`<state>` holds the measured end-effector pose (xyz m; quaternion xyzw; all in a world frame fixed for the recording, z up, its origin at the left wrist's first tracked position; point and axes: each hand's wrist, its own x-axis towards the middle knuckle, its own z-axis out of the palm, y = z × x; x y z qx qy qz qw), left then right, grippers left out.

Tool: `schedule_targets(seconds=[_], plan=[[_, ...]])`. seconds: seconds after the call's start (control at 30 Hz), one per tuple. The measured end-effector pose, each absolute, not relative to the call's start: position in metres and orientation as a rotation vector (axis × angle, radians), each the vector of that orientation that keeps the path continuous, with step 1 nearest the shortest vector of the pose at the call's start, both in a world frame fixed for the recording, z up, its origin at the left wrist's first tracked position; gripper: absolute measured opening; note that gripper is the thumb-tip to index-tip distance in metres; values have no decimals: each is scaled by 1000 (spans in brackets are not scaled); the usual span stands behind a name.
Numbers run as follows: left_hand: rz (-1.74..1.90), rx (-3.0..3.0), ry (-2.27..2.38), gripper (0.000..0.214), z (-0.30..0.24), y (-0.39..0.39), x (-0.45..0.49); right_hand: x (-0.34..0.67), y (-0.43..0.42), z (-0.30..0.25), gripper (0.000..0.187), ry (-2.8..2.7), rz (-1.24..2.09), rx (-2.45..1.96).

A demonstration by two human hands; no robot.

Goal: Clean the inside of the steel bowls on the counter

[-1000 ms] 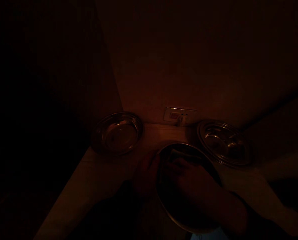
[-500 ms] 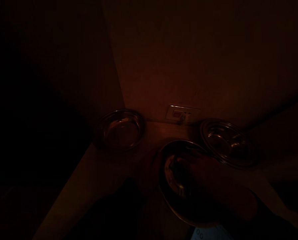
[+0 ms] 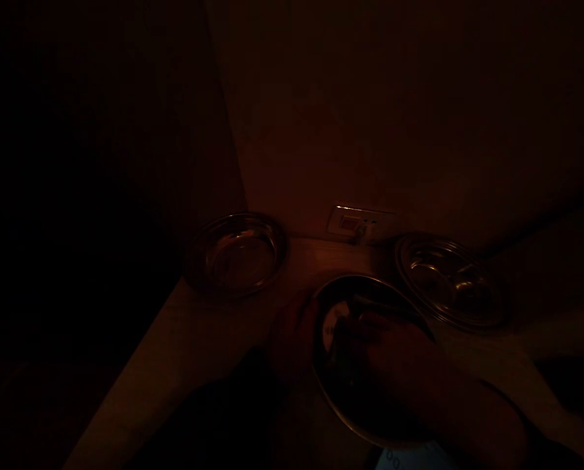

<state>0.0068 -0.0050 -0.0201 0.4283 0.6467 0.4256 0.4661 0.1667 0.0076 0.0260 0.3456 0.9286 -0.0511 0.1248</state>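
The scene is very dark. A round metal bowl (image 3: 340,418) is tilted up in front of me, its shiny inside facing me. At its left rim is my left hand (image 3: 294,336), the fingers closed on the edge. My right hand (image 3: 387,343) reaches into the bowl from the right, pressing a dark cloth-like piece (image 3: 345,365) against the inner surface. Its fingers are curled and partly lost in shadow.
A shallow metal dish (image 3: 243,258) sits at the back left of the wooden table (image 3: 159,359). Stacked metal plates (image 3: 451,284) lie at the back right. A wall socket (image 3: 360,222) with a plug is behind. A lit screen (image 3: 414,457) shows below the bowl.
My right hand has shifted slightly over the bowl's inside, and a dark edge now shows above its fingers. My left hand stays at the rim. The other dishes have not moved.
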Motion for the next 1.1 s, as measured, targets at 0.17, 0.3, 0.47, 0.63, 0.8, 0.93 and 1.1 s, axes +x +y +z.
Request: schedule_targets(seconds=[0.17,0.3,0.47,0.63,0.8,0.93,1.1], plan=[[1053,1065,1574,35,-18,-6,6,168,-6,19,25,2834,-82,937],[1029,1063,1599,35,-18,-6,6,169,-10,14,22,2875,-46,954],[1024,1035,1619,35,-20,-5,6,162,-8,19,27,2773,-41,1016],[1060,1093,1526,34,-17,-6,6,163,2,20,33,2766,-4,1079],[1062,1077,1565,34,-18,-7,7,168,13,17,30,2758,51,1102],[1059,1058,1580,34,-22,-6,7,164,7,18,30,2764,4,1032],[1040,1059,1640,32,-18,-6,8,156,-4,23,23,2742,-70,990]])
